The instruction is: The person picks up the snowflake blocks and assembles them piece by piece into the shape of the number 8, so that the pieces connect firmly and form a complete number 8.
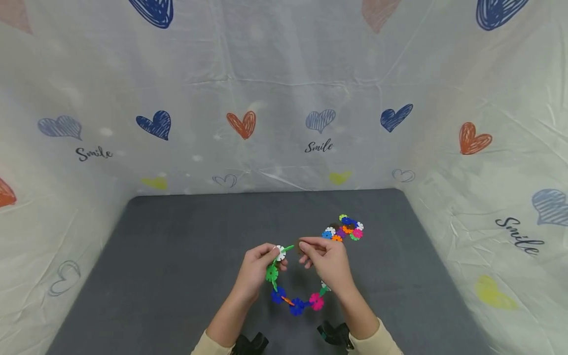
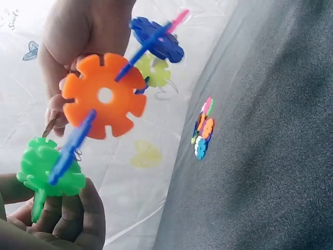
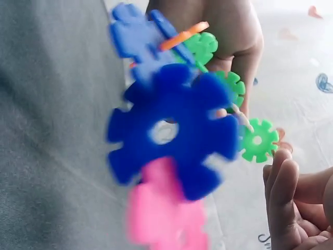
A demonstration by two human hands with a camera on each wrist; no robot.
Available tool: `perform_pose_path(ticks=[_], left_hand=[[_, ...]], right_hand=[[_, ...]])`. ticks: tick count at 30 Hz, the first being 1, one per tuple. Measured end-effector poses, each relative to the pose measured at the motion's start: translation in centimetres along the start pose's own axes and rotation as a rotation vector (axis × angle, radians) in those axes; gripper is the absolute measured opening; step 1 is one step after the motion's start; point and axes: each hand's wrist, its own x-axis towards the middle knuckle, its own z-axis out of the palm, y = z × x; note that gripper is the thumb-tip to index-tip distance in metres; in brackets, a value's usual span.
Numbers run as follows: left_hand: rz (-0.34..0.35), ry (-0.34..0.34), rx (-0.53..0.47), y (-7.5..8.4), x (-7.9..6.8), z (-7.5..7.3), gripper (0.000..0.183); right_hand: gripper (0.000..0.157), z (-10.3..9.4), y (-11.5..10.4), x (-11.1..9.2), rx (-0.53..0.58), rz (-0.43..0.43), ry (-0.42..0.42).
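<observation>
The chain of notched discs (image 1: 298,307) hangs in a loop between the hands, over the grey table (image 1: 177,276). At its left end the left hand (image 1: 257,267) pinches a white disc (image 1: 281,253); if that grip slackens, the hanging weight could twist the joint. A green disc (image 1: 289,248) juts from it edge-on toward the brown disc (image 1: 299,245) — pushed in with the slots out of line, either could skid aside or the green one pop loose. Further right, the pink disc (image 1: 316,301) hangs near the right forearm (image 1: 358,310), where a brush might unhook a link. The right hand (image 1: 327,260) has finger and thumb together on the brown disc — a slip could drop it. Just beyond, a pile of discs (image 1: 348,230) risks a knock from the knuckles
</observation>
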Motion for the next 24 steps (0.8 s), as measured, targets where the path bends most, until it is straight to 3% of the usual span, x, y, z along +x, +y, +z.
perform_pose_path(ticks=[5,11,13,18,21,24], left_hand=[[0.003,-0.004,0.003,0.0,-0.1,-0.2,0.032],[0.051,0.036,0.087,-0.1,-0.3,0.2,0.029],[0.060,0.057,0.093,-0.2,-0.4,0.4,0.029],[0.070,0.043,0.022,-0.6,-0.3,0.8,0.031],[0.067,0.035,-0.016,-0.6,-0.3,1.0,0.032],[0.053,0.048,-0.037,-0.5,-0.3,1.0,0.031]], right_hand=[[0.016,0.4,0.4,0.2,-0.029,-0.026,0.003],[0.013,0.8,0.4,-0.1,-0.209,-0.241,-0.010],[0.013,1.0,0.5,-0.2,-0.218,-0.265,0.003],[0.023,1.0,0.9,-0.1,-0.088,-0.129,0.048],[0.026,0.8,1.0,0.1,-0.069,-0.058,0.090],[0.019,0.5,1.0,0.2,-0.094,-0.052,0.112]])
